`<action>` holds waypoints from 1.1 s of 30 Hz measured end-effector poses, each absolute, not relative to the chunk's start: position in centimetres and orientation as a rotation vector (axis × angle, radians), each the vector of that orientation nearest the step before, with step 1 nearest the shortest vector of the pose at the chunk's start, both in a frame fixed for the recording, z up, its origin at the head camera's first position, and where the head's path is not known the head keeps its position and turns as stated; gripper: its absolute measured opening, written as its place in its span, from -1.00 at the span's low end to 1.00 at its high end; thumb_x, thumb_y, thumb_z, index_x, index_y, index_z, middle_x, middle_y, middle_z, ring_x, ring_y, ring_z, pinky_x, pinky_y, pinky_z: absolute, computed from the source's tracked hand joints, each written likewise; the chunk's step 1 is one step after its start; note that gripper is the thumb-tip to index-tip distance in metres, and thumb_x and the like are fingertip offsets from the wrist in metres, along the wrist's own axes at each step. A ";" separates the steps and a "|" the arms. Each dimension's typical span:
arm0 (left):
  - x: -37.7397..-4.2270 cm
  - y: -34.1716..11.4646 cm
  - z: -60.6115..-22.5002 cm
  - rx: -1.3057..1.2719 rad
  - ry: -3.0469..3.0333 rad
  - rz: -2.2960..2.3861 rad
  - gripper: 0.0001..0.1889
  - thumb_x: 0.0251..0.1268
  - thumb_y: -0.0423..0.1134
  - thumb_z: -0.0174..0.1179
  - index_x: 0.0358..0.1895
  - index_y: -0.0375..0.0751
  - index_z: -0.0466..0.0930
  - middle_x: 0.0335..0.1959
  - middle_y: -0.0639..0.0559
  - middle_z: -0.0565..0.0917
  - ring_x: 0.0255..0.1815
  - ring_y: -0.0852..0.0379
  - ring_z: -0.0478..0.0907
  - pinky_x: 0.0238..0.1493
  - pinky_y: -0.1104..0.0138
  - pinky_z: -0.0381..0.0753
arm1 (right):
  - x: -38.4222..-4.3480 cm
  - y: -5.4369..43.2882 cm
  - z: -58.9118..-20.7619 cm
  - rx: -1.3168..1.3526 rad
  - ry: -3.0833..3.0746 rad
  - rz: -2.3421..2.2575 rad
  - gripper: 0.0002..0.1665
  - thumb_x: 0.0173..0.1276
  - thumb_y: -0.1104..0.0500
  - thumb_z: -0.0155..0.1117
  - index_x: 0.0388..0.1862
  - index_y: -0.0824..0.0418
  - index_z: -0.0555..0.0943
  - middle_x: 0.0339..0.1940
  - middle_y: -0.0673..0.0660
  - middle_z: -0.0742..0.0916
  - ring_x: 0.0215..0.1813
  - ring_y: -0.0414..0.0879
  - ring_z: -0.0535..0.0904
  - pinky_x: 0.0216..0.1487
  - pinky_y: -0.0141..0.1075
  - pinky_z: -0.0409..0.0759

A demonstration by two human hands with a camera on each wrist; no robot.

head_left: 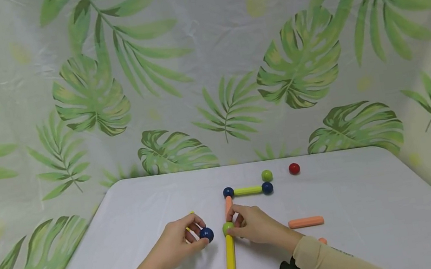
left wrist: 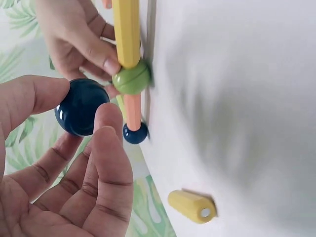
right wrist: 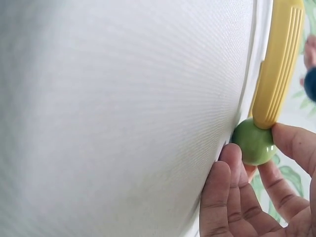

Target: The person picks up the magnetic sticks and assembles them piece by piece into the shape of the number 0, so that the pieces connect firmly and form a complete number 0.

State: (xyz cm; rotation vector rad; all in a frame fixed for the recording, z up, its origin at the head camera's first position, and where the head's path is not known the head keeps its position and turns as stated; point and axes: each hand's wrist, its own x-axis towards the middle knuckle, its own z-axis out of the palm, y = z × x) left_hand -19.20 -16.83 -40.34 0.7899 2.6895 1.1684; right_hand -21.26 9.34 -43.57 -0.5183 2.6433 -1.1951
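Note:
A dark blue ball (left wrist: 81, 107) is pinched between the thumb and fingers of my left hand (head_left: 179, 242), just left of the joined pieces. My right hand (head_left: 255, 226) pinches a green ball (right wrist: 254, 142) with thumb and fingertips. From that ball a yellow stick (head_left: 230, 255) runs toward me and an orange stick (head_left: 228, 208) runs away. The orange stick's far end meets another dark blue ball (head_left: 228, 192). From there a yellow-green stick (head_left: 248, 191) leads right to a further blue ball (head_left: 267, 188). Behind my left hand lies a yellow stick (left wrist: 191, 206), mostly hidden in the head view.
At the back of the white table (head_left: 157, 195) sit a loose green ball (head_left: 266, 175) and a red ball (head_left: 294, 169). A loose orange stick (head_left: 306, 222) lies to the right. Another orange piece (head_left: 322, 240) peeks out by my right sleeve. A leaf-patterned curtain (head_left: 220, 58) hangs behind.

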 end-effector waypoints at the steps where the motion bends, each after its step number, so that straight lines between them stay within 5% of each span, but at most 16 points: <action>1: -18.8 -17.0 -40.6 0.793 2.671 1.169 -0.74 0.34 -0.19 0.50 -0.02 -0.09 0.65 -0.23 0.09 0.71 -0.39 0.31 0.62 -0.33 0.42 0.63 | -21.3 9.3 -43.6 -0.515 2.642 -1.194 -0.72 0.46 0.06 0.51 -0.01 0.07 0.60 -0.34 0.00 0.68 -0.49 -0.17 0.51 -0.48 -0.39 0.47; 14: -14.1 -16.9 -42.7 0.692 2.446 1.199 -0.74 0.30 -0.21 0.51 -0.08 -0.04 0.62 -0.26 0.13 0.68 -0.40 0.32 0.59 -0.35 0.47 0.59 | -21.1 9.4 -43.3 -0.528 2.649 -1.200 -0.71 0.45 0.07 0.52 -0.02 0.07 0.59 -0.32 0.03 0.69 -0.48 -0.16 0.51 -0.48 -0.37 0.47; 22: -15.5 -18.2 -48.6 0.770 2.339 1.274 -0.72 0.29 -0.07 0.54 -0.07 0.10 0.63 -0.24 0.24 0.72 -0.35 0.33 0.69 -0.32 0.43 0.68 | -21.1 9.4 -43.3 -0.543 2.651 -1.195 -0.71 0.46 0.06 0.52 -0.01 0.08 0.59 -0.33 0.02 0.69 -0.46 -0.15 0.51 -0.46 -0.36 0.47; 29: -13.8 -16.5 -45.6 0.668 2.286 1.270 -0.74 0.28 -0.31 0.51 -0.07 -0.08 0.64 -0.23 0.14 0.71 -0.36 0.27 0.63 -0.34 0.44 0.61 | -21.1 9.5 -43.5 -0.545 2.648 -1.195 -0.71 0.46 0.07 0.52 -0.01 0.07 0.59 -0.33 0.02 0.68 -0.45 -0.15 0.51 -0.46 -0.37 0.46; 33: -14.4 -16.6 -47.3 0.698 2.286 1.271 -0.75 0.28 -0.19 0.53 -0.08 0.03 0.64 -0.25 0.22 0.71 -0.36 0.32 0.66 -0.33 0.46 0.64 | -21.1 9.5 -43.5 -0.546 2.649 -1.194 -0.72 0.46 0.07 0.51 -0.01 0.07 0.59 -0.34 0.02 0.68 -0.46 -0.15 0.51 -0.47 -0.37 0.46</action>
